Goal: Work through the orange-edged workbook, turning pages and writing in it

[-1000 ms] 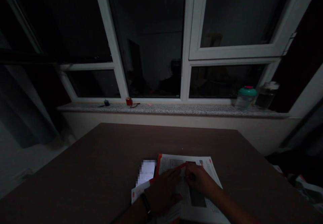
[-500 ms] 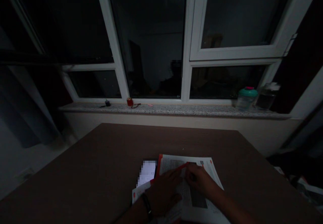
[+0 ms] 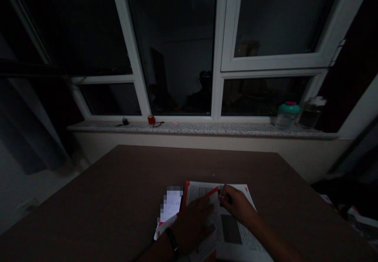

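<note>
Lays the left hand (image 3: 192, 219) broad and flat across a slanting page (image 3: 215, 215) of a printed booklet (image 3: 232, 230), apparently to stop it from slipping or springing up. Curls the right hand (image 3: 236, 203) narrow by the upper end of the page's red edge (image 3: 213, 192), likely for fine control there; too dark to tell of any pinch on it. Rests the booklet flat on the table (image 3: 132, 183), probably for firm backing. Has a lit phone (image 3: 173, 201) just beside, on the left, seemingly overlapped by the page's corner.
</note>
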{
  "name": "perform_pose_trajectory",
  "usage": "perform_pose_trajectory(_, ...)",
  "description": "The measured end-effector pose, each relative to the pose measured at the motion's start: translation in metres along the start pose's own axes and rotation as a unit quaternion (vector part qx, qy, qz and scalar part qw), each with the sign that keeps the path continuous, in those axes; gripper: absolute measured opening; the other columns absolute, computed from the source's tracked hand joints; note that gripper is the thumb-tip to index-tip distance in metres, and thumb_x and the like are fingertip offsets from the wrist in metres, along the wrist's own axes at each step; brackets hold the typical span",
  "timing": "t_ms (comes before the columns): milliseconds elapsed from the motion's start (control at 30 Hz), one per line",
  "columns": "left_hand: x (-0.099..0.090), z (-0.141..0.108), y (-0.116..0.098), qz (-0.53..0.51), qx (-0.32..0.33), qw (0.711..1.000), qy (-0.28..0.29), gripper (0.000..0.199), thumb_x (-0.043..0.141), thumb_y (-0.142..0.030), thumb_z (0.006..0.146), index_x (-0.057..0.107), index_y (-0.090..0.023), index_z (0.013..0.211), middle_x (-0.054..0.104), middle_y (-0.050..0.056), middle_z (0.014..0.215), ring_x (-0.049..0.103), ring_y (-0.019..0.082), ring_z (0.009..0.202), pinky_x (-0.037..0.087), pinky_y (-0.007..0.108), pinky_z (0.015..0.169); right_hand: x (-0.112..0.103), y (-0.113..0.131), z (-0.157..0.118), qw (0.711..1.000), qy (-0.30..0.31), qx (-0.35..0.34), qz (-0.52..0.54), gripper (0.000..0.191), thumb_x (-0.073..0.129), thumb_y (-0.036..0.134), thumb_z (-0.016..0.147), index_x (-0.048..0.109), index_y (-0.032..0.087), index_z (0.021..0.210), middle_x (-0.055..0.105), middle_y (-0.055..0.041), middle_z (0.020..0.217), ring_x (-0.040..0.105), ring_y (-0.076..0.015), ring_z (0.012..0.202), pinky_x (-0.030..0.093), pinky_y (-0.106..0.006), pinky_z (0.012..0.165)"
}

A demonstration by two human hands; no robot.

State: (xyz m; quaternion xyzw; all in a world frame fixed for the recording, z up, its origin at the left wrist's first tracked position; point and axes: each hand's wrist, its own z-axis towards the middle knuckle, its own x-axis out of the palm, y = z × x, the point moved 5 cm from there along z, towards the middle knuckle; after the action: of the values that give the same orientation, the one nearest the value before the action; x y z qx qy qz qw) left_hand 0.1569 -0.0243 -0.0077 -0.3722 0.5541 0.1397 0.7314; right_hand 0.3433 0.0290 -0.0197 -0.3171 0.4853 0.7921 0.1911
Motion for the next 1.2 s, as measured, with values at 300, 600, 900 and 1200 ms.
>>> perform_pose_trajectory(300,-0.005,0.001,-0.003,0.025,0.018,1.0,-0.005,0.057,0.06,-0.031,0.093,0.036,-0.028,0.144,0.038,0.006,0.148,0.033,0.029,0.135,0.031,0.047,0.109,-0.001,0.008,0.0,1.0,0.005,-0.017,-0.025,0.01,0.052,0.015,0.082,0.049,0.022,0.076,0.057,0.001,0.076,0.054,-0.0147,0.069,0.039,-0.024,0.063)
perform_pose_trajectory(600,-0.003,0.002,-0.002,0.04,0.019,0.999,0.007,0.055,0.059,-0.033,0.094,0.037,-0.027,0.144,0.034,0.006,0.151,0.031,0.029,0.137,0.03,0.048,0.11,0.003,0.008,-0.002,0.999,0.027,-0.015,-0.02,0.012,0.054,0.013,0.081,0.048,0.022,0.075,0.055,0.0028,0.073,0.053,-0.0131,0.064,0.037,-0.022,0.06)
perform_pose_trajectory(900,0.0,0.002,0.0,0.035,0.02,0.999,0.004,0.057,0.058,-0.035,0.094,0.035,-0.028,0.145,0.031,0.007,0.153,0.029,0.03,0.138,0.029,0.048,0.11,0.007,0.009,-0.001,0.998,0.045,-0.042,-0.013,0.012,0.052,0.011,0.081,0.05,0.021,0.075,0.054,0.0025,0.075,0.052,-0.0131,0.068,0.037,-0.022,0.063)
perform_pose_trajectory(1200,-0.002,0.002,-0.002,0.035,0.01,0.999,0.02,0.058,0.06,-0.033,0.093,0.036,-0.028,0.145,0.029,0.006,0.154,0.029,0.03,0.138,0.028,0.048,0.111,0.008,0.015,-0.008,0.997,0.072,-0.037,0.014,0.012,0.053,0.012,0.081,0.049,0.021,0.075,0.054,0.0032,0.072,0.052,-0.0133,0.066,0.037,-0.022,0.06)
